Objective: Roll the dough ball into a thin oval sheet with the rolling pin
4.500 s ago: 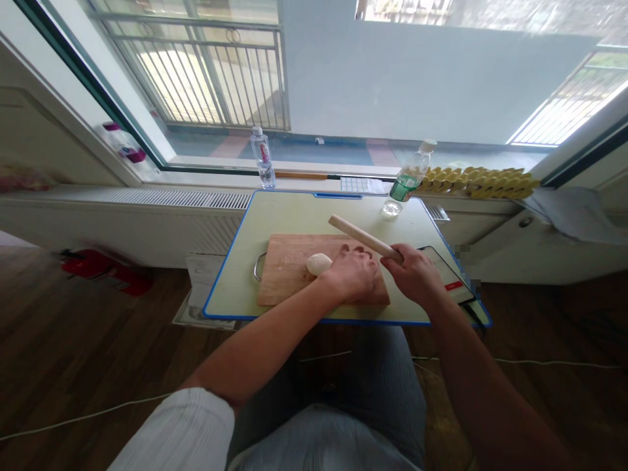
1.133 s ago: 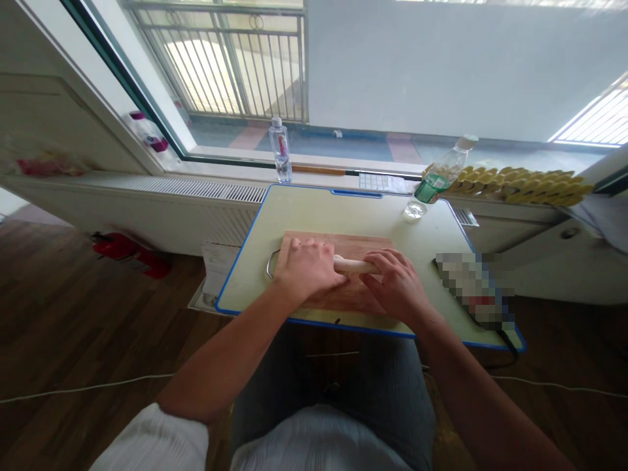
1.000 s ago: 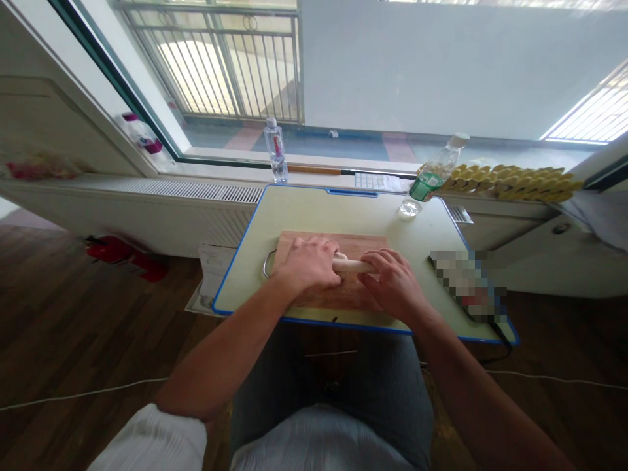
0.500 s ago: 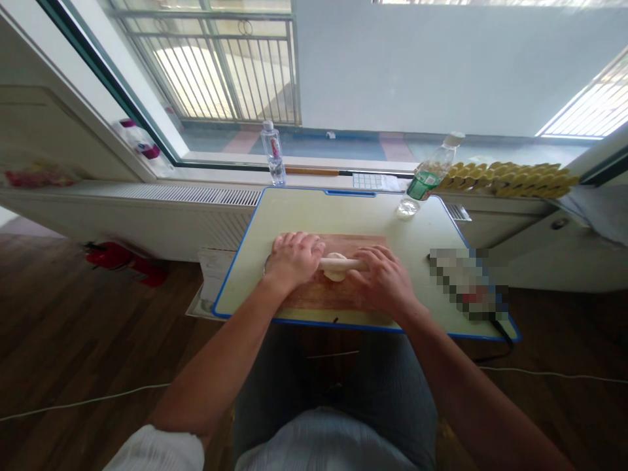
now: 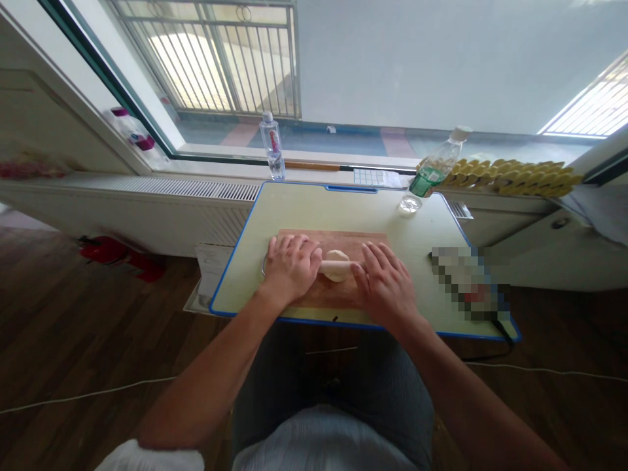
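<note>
A pale rolling pin (image 5: 328, 267) lies crosswise over a small flat round of dough (image 5: 337, 256) on a wooden cutting board (image 5: 338, 299). My left hand (image 5: 293, 267) rests over the pin's left end, its fingers curled forward and hiding that end. Over the right end lies my right hand (image 5: 387, 278), with its thumb along the near side of the pin. Dough shows both above and below the pin, between my two hands. A thin metal ring at the board's left edge is mostly covered by my left hand.
The board sits on a pale table (image 5: 314, 209) with a blue rim. A green-labelled bottle (image 5: 428, 180) stands at its back right, and a blurred-out object (image 5: 466, 281) lies at its right. Behind are another clear bottle (image 5: 273, 147) and yellow items (image 5: 510, 178) on the sill.
The dough round now shows more above the pin and looks slightly wider. Both hands still bear on the pin, with the right hand set slightly further right. The view has shifted a little.
</note>
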Action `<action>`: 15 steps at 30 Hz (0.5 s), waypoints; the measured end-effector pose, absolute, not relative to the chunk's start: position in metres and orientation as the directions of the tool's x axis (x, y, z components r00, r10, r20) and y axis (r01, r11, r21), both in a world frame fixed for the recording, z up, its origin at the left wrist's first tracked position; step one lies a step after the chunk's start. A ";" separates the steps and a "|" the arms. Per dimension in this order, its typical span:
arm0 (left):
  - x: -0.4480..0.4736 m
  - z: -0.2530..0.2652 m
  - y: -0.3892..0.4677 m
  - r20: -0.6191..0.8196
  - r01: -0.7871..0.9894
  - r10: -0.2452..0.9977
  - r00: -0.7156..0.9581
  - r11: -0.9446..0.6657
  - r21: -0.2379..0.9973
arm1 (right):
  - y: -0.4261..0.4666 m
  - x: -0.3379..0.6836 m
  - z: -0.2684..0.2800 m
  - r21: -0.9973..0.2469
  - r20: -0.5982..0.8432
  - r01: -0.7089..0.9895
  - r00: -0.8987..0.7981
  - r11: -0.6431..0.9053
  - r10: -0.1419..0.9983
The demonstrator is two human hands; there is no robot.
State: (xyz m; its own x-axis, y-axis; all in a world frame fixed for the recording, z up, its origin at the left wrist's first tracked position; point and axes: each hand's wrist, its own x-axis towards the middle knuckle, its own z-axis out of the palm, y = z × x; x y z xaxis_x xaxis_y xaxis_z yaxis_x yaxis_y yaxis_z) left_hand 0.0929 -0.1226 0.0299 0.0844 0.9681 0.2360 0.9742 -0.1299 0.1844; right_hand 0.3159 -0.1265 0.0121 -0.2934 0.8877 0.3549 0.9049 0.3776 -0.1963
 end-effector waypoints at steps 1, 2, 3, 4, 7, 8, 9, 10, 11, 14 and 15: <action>0.093 0.028 -0.131 0.250 0.973 0.965 0.085 -0.135 0.189 | -0.134 0.318 0.009 -0.202 0.360 0.901 -0.296 0.384 0.885; 0.094 0.028 -0.135 0.262 0.972 0.961 0.083 -0.136 0.192 | -0.138 0.318 0.007 -0.209 0.364 0.899 -0.293 0.384 0.884; 0.094 0.027 -0.135 0.271 0.972 0.959 0.079 -0.135 0.194 | -0.138 0.318 0.006 -0.215 0.367 0.901 -0.284 0.378 0.886; 0.095 0.028 -0.130 0.276 0.972 0.958 0.072 -0.129 0.195 | -0.133 0.317 0.006 -0.222 0.366 0.904 -0.270 0.365 0.891; 0.096 0.031 -0.099 0.269 0.974 0.962 0.046 -0.103 0.201 | -0.104 0.309 0.015 -0.223 0.319 0.923 -0.235 0.314 0.918; 0.096 0.033 -0.088 0.255 0.975 0.966 0.043 -0.097 0.202 | -0.093 0.306 0.018 -0.215 0.291 0.930 -0.230 0.298 0.929; 0.095 0.034 -0.079 0.245 0.975 0.969 0.041 -0.092 0.202 | -0.084 0.304 0.022 -0.206 0.270 0.935 -0.228 0.287 0.936; 0.095 0.035 -0.072 0.235 0.975 0.971 0.042 -0.091 0.201 | -0.077 0.302 0.024 -0.198 0.257 0.937 -0.233 0.288 0.938; 0.095 0.035 -0.069 0.229 0.976 0.972 0.045 -0.093 0.199 | -0.074 0.302 0.025 -0.194 0.257 0.935 -0.243 0.297 0.935; 0.096 0.034 -0.075 0.228 0.975 0.972 0.057 -0.103 0.196 | -0.078 0.305 0.022 -0.210 0.312 0.917 -0.268 0.341 0.912; 0.096 0.034 -0.079 0.230 0.975 0.971 0.058 -0.105 0.197 | -0.081 0.306 0.021 -0.217 0.332 0.912 -0.267 0.348 0.905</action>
